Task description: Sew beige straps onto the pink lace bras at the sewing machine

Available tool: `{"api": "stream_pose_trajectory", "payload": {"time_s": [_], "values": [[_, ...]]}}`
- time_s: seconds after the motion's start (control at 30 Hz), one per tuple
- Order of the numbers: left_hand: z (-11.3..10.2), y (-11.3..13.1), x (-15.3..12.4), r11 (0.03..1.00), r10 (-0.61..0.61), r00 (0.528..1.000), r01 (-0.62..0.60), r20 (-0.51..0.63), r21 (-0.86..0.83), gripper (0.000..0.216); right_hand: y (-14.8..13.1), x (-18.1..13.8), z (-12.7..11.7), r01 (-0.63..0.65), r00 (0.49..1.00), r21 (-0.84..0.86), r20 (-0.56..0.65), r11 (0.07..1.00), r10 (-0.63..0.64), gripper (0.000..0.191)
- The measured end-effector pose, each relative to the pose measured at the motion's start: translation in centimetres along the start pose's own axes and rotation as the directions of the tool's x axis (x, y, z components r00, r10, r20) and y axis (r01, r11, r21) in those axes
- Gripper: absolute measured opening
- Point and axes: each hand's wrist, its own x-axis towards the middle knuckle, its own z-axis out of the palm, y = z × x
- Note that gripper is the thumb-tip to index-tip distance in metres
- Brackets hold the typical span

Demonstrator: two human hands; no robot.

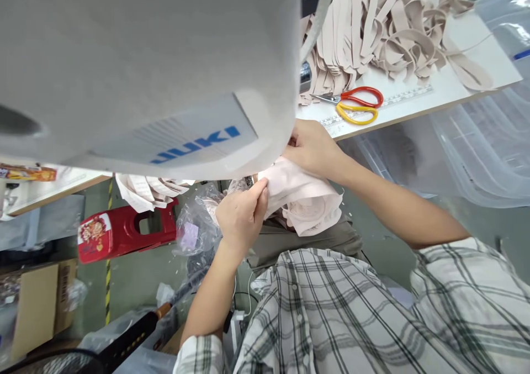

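A white sewing machine head (194,75) marked JUKI fills the upper left and hides its needle area. Just below its edge hangs a pale pink piece of fabric (293,183) with scalloped lace-like parts, draped toward my lap. My left hand (242,214) pinches the fabric's left side between thumb and forefinger. At the machine's right corner, my right hand (314,148) is closed on the same fabric's upper edge. The machine covers part of its fingertips.
Red-and-yellow scissors (359,106) lie near a clear ruler (408,95) on the white table. Behind them is a heap of beige fabric strips (397,26). Clear plastic bins (484,142) stand at right. A red stool (124,233) and cardboard box (39,302) are at left.
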Motion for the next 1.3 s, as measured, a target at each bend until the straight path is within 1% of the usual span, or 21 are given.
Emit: {"api": "stream_pose_trajectory", "payload": {"time_s": [0.07,0.2,0.37,0.53,0.7,0.77,0.83,0.87,0.9,0.93,1.0,1.03,1.07,1.1,1.13,1.17,1.2,1.23,1.27,1.3], "values": [[0.1,0.1,0.2,1.000,0.005,1.000,-0.005,0.008,0.017,0.038,0.2,0.0,-0.1,0.011,1.000,0.002,-0.004,1.000,-0.011,0.010],[0.2,0.4,0.6,1.000,0.003,1.000,-0.003,0.000,-0.017,0.039,0.5,0.0,-0.3,0.026,1.000,0.001,-0.008,1.000,-0.026,0.007],[0.1,0.8,0.8,0.999,0.049,0.999,-0.049,-0.023,0.010,0.038,0.9,0.0,-0.4,0.026,0.999,0.006,-0.023,1.000,-0.026,0.007],[0.1,0.9,0.8,0.998,0.067,0.997,-0.066,-0.045,0.021,0.037,1.1,-0.1,-0.5,0.023,0.999,0.037,-0.037,0.999,-0.021,0.008],[0.1,0.6,0.3,0.998,0.030,0.998,-0.033,-0.057,-0.057,0.033,1.0,-0.5,-0.6,-0.006,0.998,0.064,-0.055,0.998,0.009,0.010],[0.1,0.5,0.2,0.994,0.000,0.998,-0.007,-0.064,-0.108,0.031,1.0,-0.7,-0.3,-0.020,0.998,0.118,-0.062,0.993,0.028,0.011],[0.0,0.5,0.1,0.985,-0.044,0.997,0.033,-0.062,-0.168,0.030,1.1,-1.1,0.3,-0.038,0.996,0.229,-0.066,0.973,0.055,0.011],[-0.2,0.6,0.1,0.978,-0.069,0.996,0.056,-0.056,-0.199,0.030,1.3,-1.4,0.7,-0.056,0.995,0.317,-0.064,0.947,0.081,0.013],[-0.3,0.6,0.1,0.970,-0.091,0.995,0.078,-0.044,-0.231,0.029,1.4,-1.8,1.1,-0.095,0.991,0.422,-0.049,0.901,0.127,0.017],[-0.5,0.6,0.1,0.959,-0.111,0.993,0.100,-0.027,-0.266,0.029,1.6,-2.2,1.5,-0.155,0.982,0.534,-0.013,0.831,0.191,0.023],[-1.1,0.4,0.1,0.929,-0.126,0.992,0.126,0.023,-0.347,0.026,1.8,-3.3,2.2,-0.302,0.940,0.715,0.115,0.630,0.320,0.037],[-1.4,0.3,0.0,0.913,-0.115,0.992,0.126,0.051,-0.389,0.025,1.9,-3.9,2.4,-0.369,0.913,0.762,0.188,0.532,0.363,0.042],[-1.7,0.1,-0.2,0.897,-0.096,0.992,0.120,0.077,-0.426,0.024,2.0,-4.7,2.5,-0.418,0.890,0.782,0.250,0.462,0.382,0.045],[-2.0,0.0,-0.5,0.884,-0.078,0.992,0.113,0.095,-0.454,0.023,2.0,-5.5,2.6,-0.440,0.880,0.787,0.283,0.433,0.380,0.046],[-2.2,-0.1,-0.8,0.879,-0.064,0.993,0.104,0.100,-0.465,0.023,2.1,-6.5,2.7,-0.431,0.888,0.786,0.282,0.444,0.363,0.044],[-2.4,-0.1,-1.2,0.883,-0.056,0.995,0.088,0.083,-0.461,0.022,2.1,-7.4,2.7,-0.393,0.909,0.775,0.247,0.495,0.334,0.040],[-2.5,0.0,-1.6,0.894,-0.045,0.998,0.059,0.043,-0.443,0.020,2.0,-8.4,2.8,-0.322,0.940,0.748,0.178,0.581,0.292,0.035],[-2.6,0.2,-1.9,0.910,-0.023,1.000,0.018,-0.009,-0.414,0.018,2.0,-9.3,2.8,-0.216,0.972,0.693,0.082,0.688,0.222,0.028],[-2.5,0.4,-2.2,0.926,0.014,0.998,-0.035,-0.058,-0.375,0.021,2.0,-10.2,2.8,-0.080,0.994,0.600,-0.015,0.796,0.112,0.020],[-2.3,0.7,-2.5,0.939,0.069,0.994,-0.094,-0.086,-0.332,0.029,2.0,-11.0,2.9,0.073,0.996,0.475,-0.087,0.877,-0.036,0.012]]}}
